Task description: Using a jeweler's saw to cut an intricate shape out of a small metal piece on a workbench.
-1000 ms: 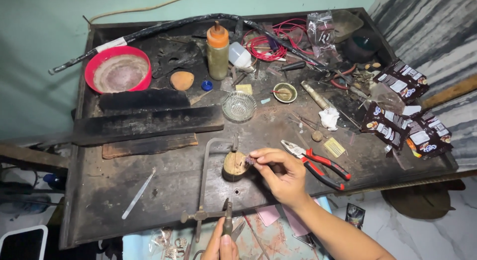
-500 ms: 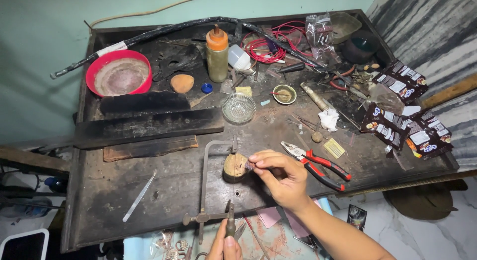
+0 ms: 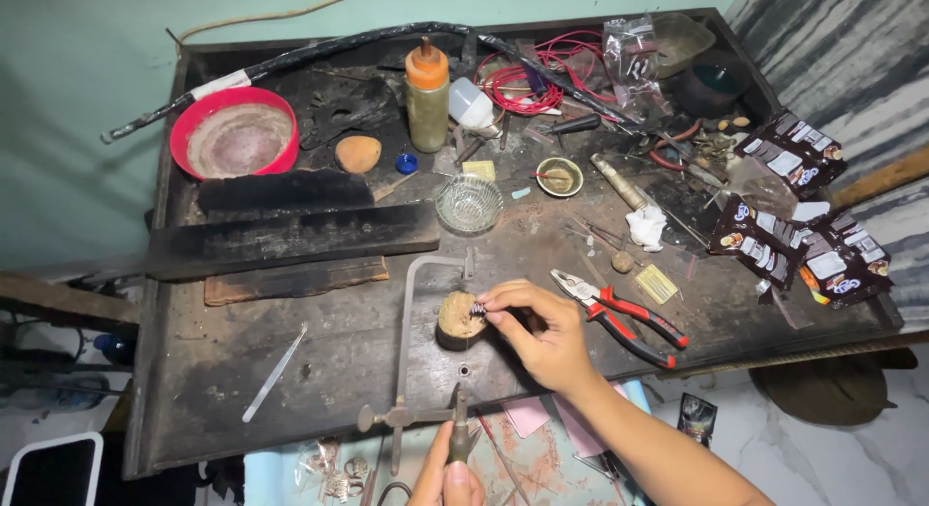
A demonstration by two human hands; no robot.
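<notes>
Two bare hands work at the near edge of a dark, scorched metal workbench (image 3: 339,351). The right hand (image 3: 544,334) reaches in from the lower right, its fingertips (image 3: 495,301) pinched shut on a small dark metal piece (image 3: 477,310), which they press against the top of a round, tan, worn block (image 3: 458,318) sitting on the bench just left of the hand. The thumb and forefinger are closed around the piece; the other fingers curl loosely beside them.

The left hand (image 3: 447,477) sits at the bottom edge of the view, closed around the dark handle of a slim metal-framed jeweller's saw (image 3: 406,351). The saw's frame runs upward from that hand along the left side of the block, bending over at the top just above it. The blade is too thin to make out.

Just right of the right hand lie red-handled pliers (image 3: 619,314), apart from the fingers. A pair of silver tweezers (image 3: 275,372) lies well to the left of the saw. Farther back on the bench stand a small clear glass dish (image 3: 468,203), a red plastic bowl (image 3: 233,134) and a bottle with an orange cap (image 3: 427,95).
</notes>
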